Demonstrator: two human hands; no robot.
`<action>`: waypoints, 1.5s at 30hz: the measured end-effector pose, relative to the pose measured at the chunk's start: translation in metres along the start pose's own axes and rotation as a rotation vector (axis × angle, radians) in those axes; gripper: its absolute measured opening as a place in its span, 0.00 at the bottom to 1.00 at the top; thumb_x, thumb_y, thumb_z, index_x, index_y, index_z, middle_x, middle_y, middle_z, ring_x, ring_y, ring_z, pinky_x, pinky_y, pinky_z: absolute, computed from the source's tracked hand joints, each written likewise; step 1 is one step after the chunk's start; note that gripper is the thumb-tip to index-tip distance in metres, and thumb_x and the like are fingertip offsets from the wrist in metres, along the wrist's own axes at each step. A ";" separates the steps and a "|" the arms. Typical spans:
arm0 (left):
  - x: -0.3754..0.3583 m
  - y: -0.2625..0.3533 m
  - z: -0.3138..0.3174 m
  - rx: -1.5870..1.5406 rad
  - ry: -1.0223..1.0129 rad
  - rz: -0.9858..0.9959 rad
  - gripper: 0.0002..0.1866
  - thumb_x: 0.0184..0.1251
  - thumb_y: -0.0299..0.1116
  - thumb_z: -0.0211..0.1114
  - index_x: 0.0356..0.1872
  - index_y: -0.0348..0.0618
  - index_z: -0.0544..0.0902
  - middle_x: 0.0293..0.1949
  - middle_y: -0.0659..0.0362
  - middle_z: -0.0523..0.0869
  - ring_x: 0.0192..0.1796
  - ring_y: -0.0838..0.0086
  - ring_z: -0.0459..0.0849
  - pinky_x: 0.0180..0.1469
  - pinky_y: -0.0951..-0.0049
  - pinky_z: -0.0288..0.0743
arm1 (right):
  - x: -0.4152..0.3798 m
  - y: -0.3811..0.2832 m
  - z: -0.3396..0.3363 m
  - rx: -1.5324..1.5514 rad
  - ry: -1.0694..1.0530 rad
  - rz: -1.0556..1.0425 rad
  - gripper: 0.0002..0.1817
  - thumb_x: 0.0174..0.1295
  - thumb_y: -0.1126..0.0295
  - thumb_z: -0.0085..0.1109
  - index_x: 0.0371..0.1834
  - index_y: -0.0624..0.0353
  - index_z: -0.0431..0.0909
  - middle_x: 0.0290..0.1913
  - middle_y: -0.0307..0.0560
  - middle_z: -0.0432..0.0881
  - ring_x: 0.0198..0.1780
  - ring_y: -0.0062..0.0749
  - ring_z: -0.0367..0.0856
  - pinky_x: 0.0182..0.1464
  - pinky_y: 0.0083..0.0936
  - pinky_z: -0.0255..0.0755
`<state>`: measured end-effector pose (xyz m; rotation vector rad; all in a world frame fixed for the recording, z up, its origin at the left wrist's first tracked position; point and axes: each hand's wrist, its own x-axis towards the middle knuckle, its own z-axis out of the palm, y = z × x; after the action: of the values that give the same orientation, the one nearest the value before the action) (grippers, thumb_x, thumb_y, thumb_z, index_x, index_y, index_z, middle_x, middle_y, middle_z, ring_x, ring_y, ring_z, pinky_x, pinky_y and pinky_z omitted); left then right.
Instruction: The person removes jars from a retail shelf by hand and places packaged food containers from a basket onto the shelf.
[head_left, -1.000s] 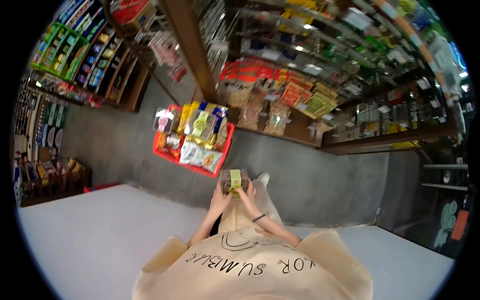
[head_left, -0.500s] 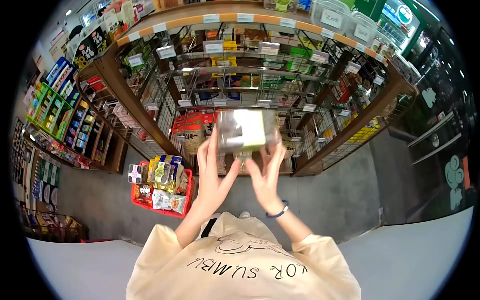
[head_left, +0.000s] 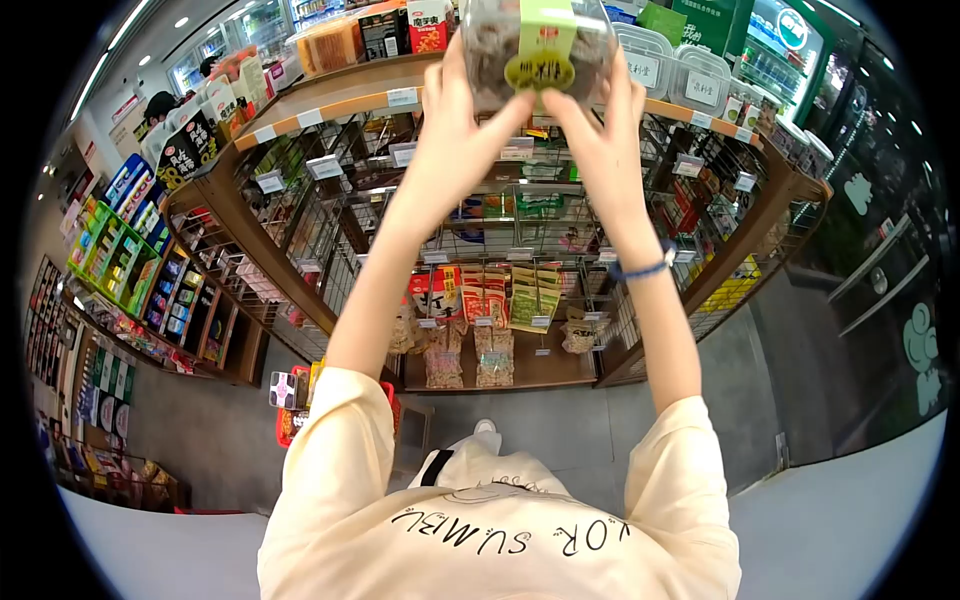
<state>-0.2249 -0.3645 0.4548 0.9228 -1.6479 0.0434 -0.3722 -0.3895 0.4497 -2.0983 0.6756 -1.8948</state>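
Observation:
Both my hands grip a clear plastic box of dark snacks (head_left: 490, 50) with a green label across its lid and front. It is up at the level of the shelf unit's top board, near the top edge of the view. My left hand (head_left: 462, 130) holds its left side, with the thumb on the front under the label. On the right side, my right hand (head_left: 598, 125) mirrors it, its thumb touching the label's lower end. A dark blue band (head_left: 645, 266) circles my right wrist.
The wooden-edged top board (head_left: 300, 115) carries boxes and clear tubs (head_left: 697, 82). Below, bagged snacks (head_left: 495, 355) stand and hang on the wire-sided rack. A red basket (head_left: 285, 428) of packets sits on the floor at left, partly behind my sleeve. A glass door (head_left: 870, 290) stands at right.
Both hands have raised the plastic box from in front of the lower shelves to the top board. My arms are now stretched out, and the bags on the bottom shelf have come into view.

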 end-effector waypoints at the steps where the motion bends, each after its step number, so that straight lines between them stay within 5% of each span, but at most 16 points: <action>1: 0.014 -0.009 -0.002 0.103 0.009 0.047 0.41 0.56 0.46 0.63 0.66 0.36 0.54 0.53 0.44 0.67 0.58 0.59 0.65 0.60 0.59 0.62 | 0.014 0.008 0.001 -0.041 -0.027 0.022 0.51 0.50 0.59 0.64 0.71 0.63 0.40 0.55 0.60 0.56 0.57 0.46 0.61 0.60 0.35 0.60; 3: 0.044 -0.032 -0.004 0.161 -0.051 0.008 0.40 0.56 0.52 0.64 0.64 0.40 0.61 0.51 0.49 0.70 0.58 0.67 0.69 0.52 0.68 0.70 | 0.042 0.028 0.009 0.032 0.015 0.021 0.39 0.57 0.71 0.57 0.70 0.60 0.48 0.60 0.56 0.58 0.60 0.35 0.64 0.58 0.26 0.63; 4: 0.052 -0.011 -0.004 0.020 -0.049 -0.117 0.39 0.60 0.31 0.61 0.68 0.36 0.49 0.62 0.47 0.65 0.64 0.66 0.64 0.66 0.70 0.55 | 0.054 0.026 0.010 0.117 -0.002 0.091 0.37 0.57 0.72 0.57 0.69 0.60 0.50 0.57 0.53 0.60 0.58 0.35 0.65 0.58 0.26 0.63; 7: 0.090 -0.050 0.006 -0.326 -0.200 0.086 0.38 0.60 0.37 0.61 0.67 0.36 0.52 0.58 0.42 0.68 0.62 0.61 0.66 0.63 0.68 0.60 | 0.084 0.049 0.011 0.430 -0.115 0.133 0.38 0.55 0.71 0.58 0.69 0.60 0.51 0.61 0.58 0.59 0.60 0.36 0.63 0.58 0.27 0.63; 8: 0.093 -0.054 0.007 -0.325 -0.198 0.086 0.38 0.60 0.37 0.61 0.67 0.36 0.52 0.58 0.42 0.68 0.62 0.61 0.66 0.63 0.68 0.60 | 0.089 0.064 0.014 0.005 0.041 0.158 0.39 0.54 0.69 0.60 0.69 0.59 0.52 0.62 0.57 0.61 0.59 0.36 0.65 0.57 0.27 0.64; 11: 0.102 -0.051 0.011 -0.405 -0.317 -0.092 0.37 0.61 0.36 0.61 0.67 0.37 0.53 0.57 0.45 0.70 0.57 0.64 0.71 0.57 0.69 0.67 | 0.103 0.077 0.016 0.167 -0.043 0.166 0.39 0.53 0.68 0.61 0.68 0.58 0.54 0.60 0.55 0.66 0.58 0.38 0.67 0.57 0.29 0.64; 14: 0.120 -0.082 0.030 -0.069 -0.113 -0.084 0.34 0.60 0.31 0.60 0.66 0.37 0.55 0.53 0.50 0.74 0.50 0.69 0.75 0.47 0.73 0.73 | 0.114 0.095 0.020 0.155 -0.029 0.144 0.35 0.52 0.69 0.59 0.66 0.58 0.58 0.56 0.53 0.70 0.56 0.37 0.69 0.55 0.28 0.65; 19: 0.143 -0.125 0.046 -0.371 -0.316 -0.107 0.32 0.60 0.31 0.61 0.64 0.39 0.59 0.50 0.53 0.76 0.46 0.71 0.77 0.42 0.74 0.75 | 0.119 0.104 0.021 0.244 -0.078 0.258 0.33 0.52 0.71 0.57 0.64 0.59 0.59 0.53 0.52 0.73 0.55 0.34 0.70 0.55 0.27 0.66; 21: 0.145 -0.132 0.048 -0.361 -0.304 -0.102 0.31 0.60 0.31 0.61 0.63 0.39 0.60 0.50 0.53 0.76 0.47 0.71 0.77 0.42 0.74 0.75 | 0.121 0.127 0.019 0.151 -0.190 0.308 0.43 0.53 0.56 0.61 0.70 0.54 0.49 0.63 0.59 0.56 0.69 0.50 0.51 0.65 0.52 0.51; 25: 0.147 -0.137 0.049 -0.368 -0.337 -0.129 0.29 0.59 0.31 0.61 0.61 0.38 0.63 0.50 0.52 0.77 0.47 0.70 0.77 0.42 0.74 0.75 | 0.121 0.132 0.020 0.207 -0.208 0.336 0.43 0.52 0.57 0.60 0.69 0.55 0.50 0.65 0.61 0.55 0.69 0.52 0.49 0.64 0.57 0.50; 28: 0.148 -0.146 0.056 -0.228 -0.223 -0.054 0.27 0.59 0.30 0.61 0.60 0.37 0.65 0.50 0.52 0.77 0.46 0.70 0.78 0.42 0.74 0.75 | 0.122 0.119 0.023 0.198 -0.194 0.371 0.47 0.49 0.54 0.62 0.69 0.59 0.47 0.64 0.63 0.56 0.68 0.54 0.51 0.63 0.54 0.54; 30: 0.152 -0.151 0.056 -0.236 -0.284 -0.079 0.26 0.59 0.30 0.61 0.59 0.37 0.65 0.49 0.52 0.78 0.46 0.71 0.78 0.43 0.74 0.75 | 0.122 0.106 0.028 0.335 -0.109 0.308 0.33 0.52 0.71 0.57 0.64 0.60 0.59 0.53 0.51 0.73 0.55 0.34 0.70 0.55 0.27 0.66; 31: 0.153 -0.152 0.056 -0.243 -0.343 -0.103 0.26 0.59 0.30 0.61 0.59 0.37 0.65 0.48 0.52 0.78 0.45 0.71 0.78 0.44 0.74 0.75 | 0.123 0.106 0.029 0.333 -0.107 0.310 0.33 0.52 0.71 0.57 0.64 0.60 0.59 0.53 0.51 0.73 0.55 0.34 0.70 0.55 0.27 0.66; 38: 0.153 -0.161 0.060 -0.397 -0.370 -0.225 0.29 0.60 0.32 0.61 0.61 0.37 0.62 0.46 0.51 0.79 0.43 0.70 0.79 0.46 0.73 0.75 | 0.127 0.135 0.040 -0.098 -0.058 0.403 0.43 0.51 0.60 0.61 0.68 0.60 0.50 0.65 0.63 0.58 0.65 0.46 0.59 0.63 0.32 0.58; 40: 0.154 -0.169 0.056 -0.091 -0.422 -0.252 0.39 0.55 0.53 0.63 0.62 0.38 0.62 0.52 0.51 0.72 0.55 0.69 0.72 0.53 0.67 0.71 | 0.123 0.129 0.044 -0.175 -0.036 0.417 0.44 0.53 0.61 0.61 0.69 0.63 0.46 0.68 0.65 0.52 0.69 0.49 0.52 0.68 0.34 0.50; 45: 0.150 -0.143 0.055 0.000 -0.499 -0.360 0.31 0.60 0.49 0.59 0.58 0.38 0.65 0.53 0.53 0.73 0.54 0.70 0.73 0.56 0.64 0.72 | 0.129 0.148 0.038 -0.151 -0.235 0.488 0.64 0.41 0.47 0.65 0.68 0.72 0.30 0.63 0.76 0.50 0.67 0.59 0.53 0.61 0.44 0.59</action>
<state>-0.1860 -0.5702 0.5010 1.2896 -1.9011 -0.4660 -0.3539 -0.5851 0.4885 -1.9605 1.1728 -1.3491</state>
